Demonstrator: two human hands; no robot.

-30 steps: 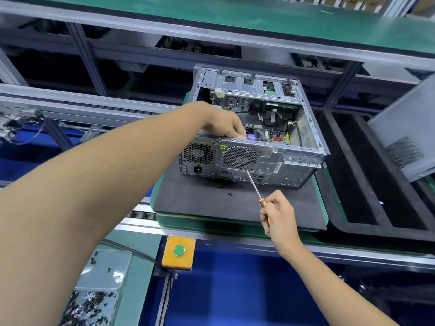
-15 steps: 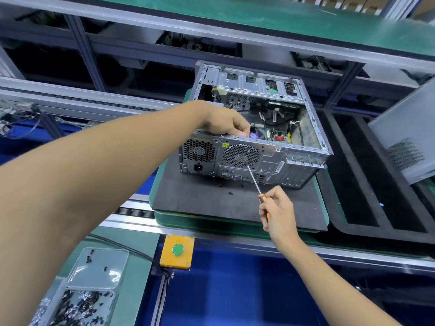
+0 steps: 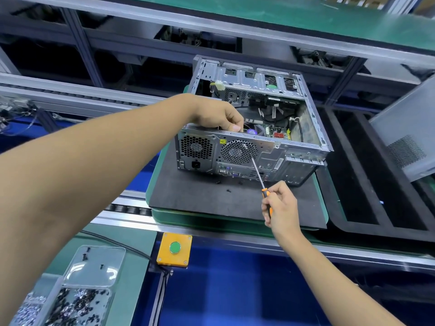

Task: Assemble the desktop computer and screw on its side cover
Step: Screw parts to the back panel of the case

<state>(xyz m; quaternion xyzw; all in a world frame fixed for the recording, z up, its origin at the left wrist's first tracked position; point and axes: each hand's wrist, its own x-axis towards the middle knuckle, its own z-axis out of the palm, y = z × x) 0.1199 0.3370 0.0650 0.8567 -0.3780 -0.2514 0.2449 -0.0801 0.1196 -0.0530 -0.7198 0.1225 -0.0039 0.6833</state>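
Button: round green push button [image 3: 175, 247] set in a square yellow box [image 3: 164, 256] — on the near rail.
Foam: black divided foam tray [image 3: 367, 184] — right of the pallet.

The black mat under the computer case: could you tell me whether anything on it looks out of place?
Yes. Three small dark loose screws lie scattered on the black mat, just in front of the computer case rear panel, rather than in the screw tray at lower left.

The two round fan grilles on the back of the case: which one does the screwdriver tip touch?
The larger grille, right of the yellow warning sticker; the screwdriver tip meets its lower-right rim.
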